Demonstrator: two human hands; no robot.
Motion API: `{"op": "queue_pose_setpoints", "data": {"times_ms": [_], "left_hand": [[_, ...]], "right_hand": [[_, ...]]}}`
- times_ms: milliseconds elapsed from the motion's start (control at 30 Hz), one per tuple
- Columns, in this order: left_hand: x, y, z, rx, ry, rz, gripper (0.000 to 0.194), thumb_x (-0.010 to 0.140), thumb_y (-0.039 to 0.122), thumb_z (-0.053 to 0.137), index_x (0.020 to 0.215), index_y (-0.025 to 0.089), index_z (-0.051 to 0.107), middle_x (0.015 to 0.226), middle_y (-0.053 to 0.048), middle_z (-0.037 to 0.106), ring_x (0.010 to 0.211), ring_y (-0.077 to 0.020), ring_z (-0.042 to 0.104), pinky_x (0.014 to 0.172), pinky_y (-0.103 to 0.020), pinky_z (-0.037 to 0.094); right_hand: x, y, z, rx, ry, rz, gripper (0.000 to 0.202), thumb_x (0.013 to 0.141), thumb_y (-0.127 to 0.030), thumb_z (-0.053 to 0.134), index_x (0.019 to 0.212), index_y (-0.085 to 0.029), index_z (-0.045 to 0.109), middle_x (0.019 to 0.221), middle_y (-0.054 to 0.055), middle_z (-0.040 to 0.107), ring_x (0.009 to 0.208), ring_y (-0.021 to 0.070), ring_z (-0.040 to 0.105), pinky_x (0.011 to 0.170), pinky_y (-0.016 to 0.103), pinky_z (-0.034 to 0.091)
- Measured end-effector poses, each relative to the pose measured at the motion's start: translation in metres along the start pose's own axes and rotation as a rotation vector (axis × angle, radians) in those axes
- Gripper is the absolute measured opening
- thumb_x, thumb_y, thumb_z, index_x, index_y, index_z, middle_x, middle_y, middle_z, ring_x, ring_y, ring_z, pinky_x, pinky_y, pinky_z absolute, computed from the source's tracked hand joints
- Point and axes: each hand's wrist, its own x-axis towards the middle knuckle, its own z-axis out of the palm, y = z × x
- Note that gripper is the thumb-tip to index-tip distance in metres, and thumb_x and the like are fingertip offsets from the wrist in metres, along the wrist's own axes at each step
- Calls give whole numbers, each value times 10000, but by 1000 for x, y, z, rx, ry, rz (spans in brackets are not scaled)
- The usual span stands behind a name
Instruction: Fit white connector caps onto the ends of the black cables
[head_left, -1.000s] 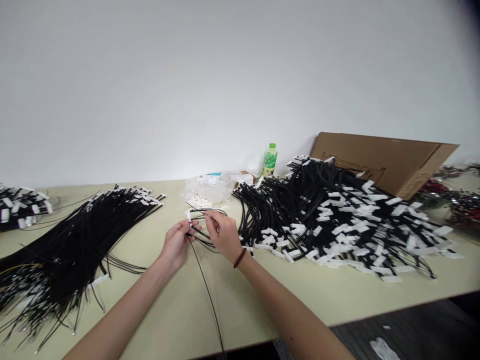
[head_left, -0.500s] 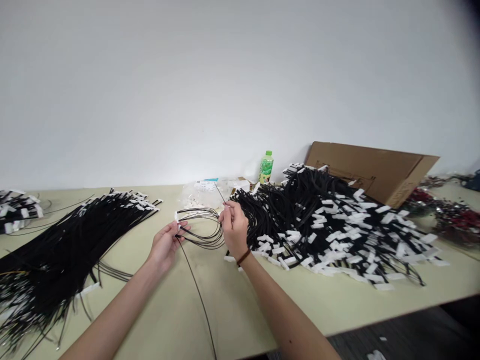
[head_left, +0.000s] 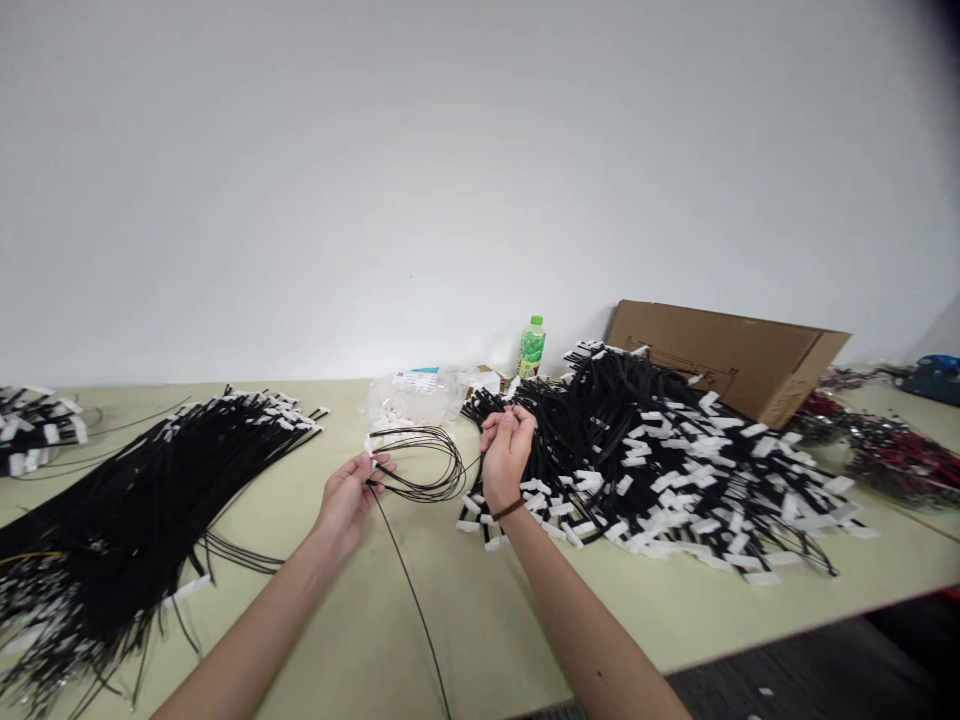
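A looped coil of thin black cable [head_left: 431, 490] with a white connector hangs between my hands. My left hand [head_left: 349, 500] pinches the coil at its left end, by the connector [head_left: 369, 443]. From there one cable strand [head_left: 415, 597] runs down to the table's front edge. My right hand [head_left: 508, 450] is closed around a thin cable end to the right of the loops, with a short stretch of strand showing between fingers and coil. A heap of black cables with white connectors [head_left: 652, 450] lies just beyond and right of my right hand.
Another cable bundle [head_left: 150, 480] covers the left of the table [head_left: 375, 650]. At the back are a clear plastic bag [head_left: 412, 395], a green bottle [head_left: 531, 347] and a cardboard box [head_left: 727, 355]. Red and silver bundles [head_left: 900, 455] lie far right.
My right hand has moved right, away from the coil, drawing the strand it holds with it. My left hand and the loops appear slightly further right as the view shifted.
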Motion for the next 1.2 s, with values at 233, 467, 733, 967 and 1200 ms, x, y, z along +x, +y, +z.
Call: {"op": "queue_pose_setpoints", "data": {"times_ms": [233, 467, 733, 967, 1200], "left_hand": [[3, -1, -5, -39, -15, 17, 107, 767, 155, 567, 696, 99, 624, 693, -69, 643, 590, -92, 572, 464, -155, 400], [-1, 2, -1, -88, -67, -43, 179, 838, 148, 486, 722, 101, 613, 707, -71, 632, 578, -72, 564, 467, -141, 414], [-6, 4, 2, -124, -59, -64, 164, 822, 127, 499, 700, 111, 607, 679, -63, 614, 540, -75, 557, 428, -147, 405], [-3, 3, -1, -104, -42, -52, 188, 833, 161, 492, 700, 105, 613, 691, -81, 628, 524, -67, 542, 426, -137, 401], [0, -6, -1, -81, -36, -75, 168, 839, 144, 475, 723, 113, 593, 714, -68, 616, 554, -73, 558, 422, -140, 393]], "right_hand": [[12, -17, 5, 201, 86, 48, 256, 828, -443, 466, 889, -211, 377, 692, -59, 453, 461, 41, 442, 394, 147, 317], [23, -40, 12, 300, 35, 15, 287, 799, -466, 505, 863, -218, 376, 662, -69, 460, 469, 55, 466, 398, 154, 330], [58, -31, -9, 47, -10, -153, 305, 805, -473, 505, 807, -170, 474, 630, -52, 493, 428, 52, 433, 406, 173, 332], [52, 5, -12, -162, 0, -63, 386, 780, -528, 500, 797, -143, 529, 642, -9, 526, 520, 98, 483, 482, 213, 404], [25, -4, -13, -319, -111, -165, 316, 878, -469, 396, 877, -178, 520, 614, -31, 505, 484, 103, 463, 474, 212, 373]]}}
